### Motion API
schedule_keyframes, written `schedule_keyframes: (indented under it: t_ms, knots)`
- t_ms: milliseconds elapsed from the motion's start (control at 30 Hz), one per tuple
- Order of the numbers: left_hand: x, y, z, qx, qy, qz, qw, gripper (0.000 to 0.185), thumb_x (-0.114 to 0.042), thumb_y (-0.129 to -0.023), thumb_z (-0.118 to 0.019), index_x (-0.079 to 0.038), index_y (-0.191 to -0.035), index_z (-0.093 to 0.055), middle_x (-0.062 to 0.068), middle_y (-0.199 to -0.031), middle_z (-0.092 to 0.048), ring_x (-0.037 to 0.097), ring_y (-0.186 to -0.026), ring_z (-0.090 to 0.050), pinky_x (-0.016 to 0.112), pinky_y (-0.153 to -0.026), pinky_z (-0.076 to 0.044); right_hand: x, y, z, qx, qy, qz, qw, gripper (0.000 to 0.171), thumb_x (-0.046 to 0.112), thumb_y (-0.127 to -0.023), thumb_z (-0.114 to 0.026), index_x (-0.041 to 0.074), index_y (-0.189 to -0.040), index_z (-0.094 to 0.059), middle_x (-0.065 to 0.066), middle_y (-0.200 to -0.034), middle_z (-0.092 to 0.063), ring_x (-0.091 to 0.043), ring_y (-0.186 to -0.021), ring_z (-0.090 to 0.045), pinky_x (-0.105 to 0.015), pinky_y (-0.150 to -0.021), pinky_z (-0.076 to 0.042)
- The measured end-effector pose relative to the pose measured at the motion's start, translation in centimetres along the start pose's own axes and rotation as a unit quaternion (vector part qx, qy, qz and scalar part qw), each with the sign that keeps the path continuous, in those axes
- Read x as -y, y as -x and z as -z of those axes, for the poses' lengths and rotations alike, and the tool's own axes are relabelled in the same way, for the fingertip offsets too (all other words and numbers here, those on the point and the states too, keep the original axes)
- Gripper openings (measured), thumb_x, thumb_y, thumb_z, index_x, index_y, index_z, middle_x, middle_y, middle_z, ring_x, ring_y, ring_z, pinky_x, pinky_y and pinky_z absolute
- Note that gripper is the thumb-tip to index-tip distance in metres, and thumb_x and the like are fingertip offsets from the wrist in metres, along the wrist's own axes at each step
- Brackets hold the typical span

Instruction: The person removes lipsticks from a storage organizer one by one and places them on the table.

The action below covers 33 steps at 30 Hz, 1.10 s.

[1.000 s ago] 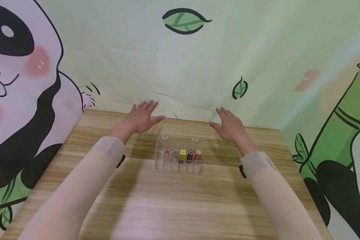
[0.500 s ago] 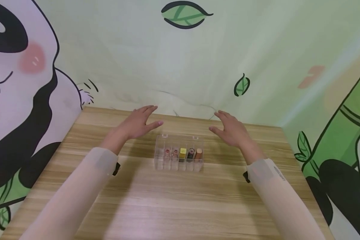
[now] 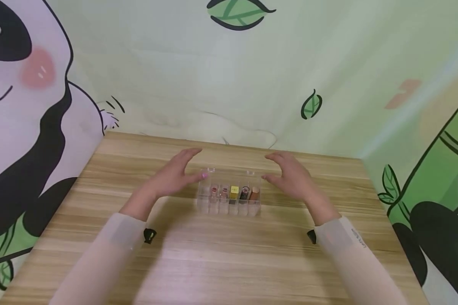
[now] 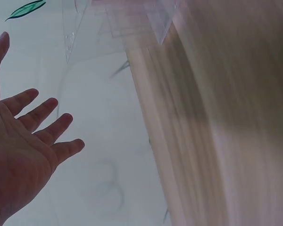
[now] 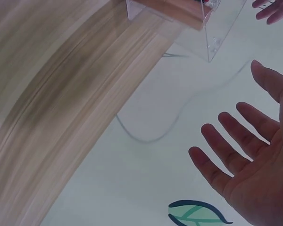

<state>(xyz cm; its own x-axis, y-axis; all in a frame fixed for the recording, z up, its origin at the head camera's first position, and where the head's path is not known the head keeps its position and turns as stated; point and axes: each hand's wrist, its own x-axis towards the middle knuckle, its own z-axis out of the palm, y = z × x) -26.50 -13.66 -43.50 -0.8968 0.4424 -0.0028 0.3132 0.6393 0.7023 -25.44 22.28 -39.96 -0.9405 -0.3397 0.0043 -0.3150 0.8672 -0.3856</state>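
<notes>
A clear plastic lipstick organizer [image 3: 203, 206] stands on the wooden table, split into narrow compartments. Several lipsticks are in it, among them a yellow-topped lipstick [image 3: 234, 191], a black one [image 3: 244, 193] and an orange-brown one [image 3: 254, 195]. The leftmost compartments show nothing coloured. My left hand [image 3: 171, 176] is beside the organizer's left end, fingers extended, its thumb tip overlapping the back left corner in the head view. On the other side my right hand [image 3: 294, 178] has its fingers extended and its thumb toward the box's back right corner. Both palms hold nothing in the wrist views.
The wooden table [image 3: 229, 258] reaches back to a pale green wall cloth [image 3: 156, 63] printed with pandas, leaves and bamboo. Each wrist carries a small black device, such as the left wrist device [image 3: 149, 235], below a pale sleeve.
Both hands have come down and nearer the person, from behind the organizer to either side of its back corners. The organizer stays in place while the head view tilts slightly downward.
</notes>
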Motion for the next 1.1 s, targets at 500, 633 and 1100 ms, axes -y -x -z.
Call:
schedule_keyframes:
  t_ms: [500,633,1100]
  knots:
    - [1.0,1.7,-3.9,-0.016,0.083,0.039,0.9957,0.107,-0.054,-0.087,-0.080,-0.030,-0.167,-0.013,0.011,-0.175,-0.013,0.043,-0.158,-0.021,0.067,-0.124,-0.023,1.1,1.3,-1.6,0.002,-0.027,0.008,1.000,0.056,0.035,-0.095,-0.076,0.012,-0.144,-0.060,-0.014,-0.147,-0.058,-0.037,-0.128,-0.061,-0.056,-0.105,-0.052]
    - [1.4,1.5,-5.2,-0.014,0.101,0.045,0.9937,0.111,-0.049,-0.084,-0.084,-0.028,-0.167,-0.013,0.011,-0.175,-0.013,0.043,-0.157,-0.022,0.067,-0.124,-0.023,1.3,1.5,-2.3,0.003,-0.021,0.012,1.000,0.053,0.036,-0.095,-0.076,0.012,-0.140,-0.064,-0.012,-0.142,-0.062,-0.035,-0.120,-0.065,-0.053,-0.097,-0.057]
    - [2.2,1.7,-8.4,-0.021,0.175,0.067,0.9820,0.131,-0.040,-0.074,-0.093,-0.042,-0.166,0.001,0.005,-0.175,-0.016,0.039,-0.157,-0.025,0.068,-0.123,-0.022,1.2,1.6,-4.2,0.006,-0.011,0.055,0.998,0.043,0.024,-0.095,-0.076,0.010,-0.135,-0.068,-0.008,-0.133,-0.069,-0.028,-0.102,-0.070,-0.042,-0.084,-0.060]
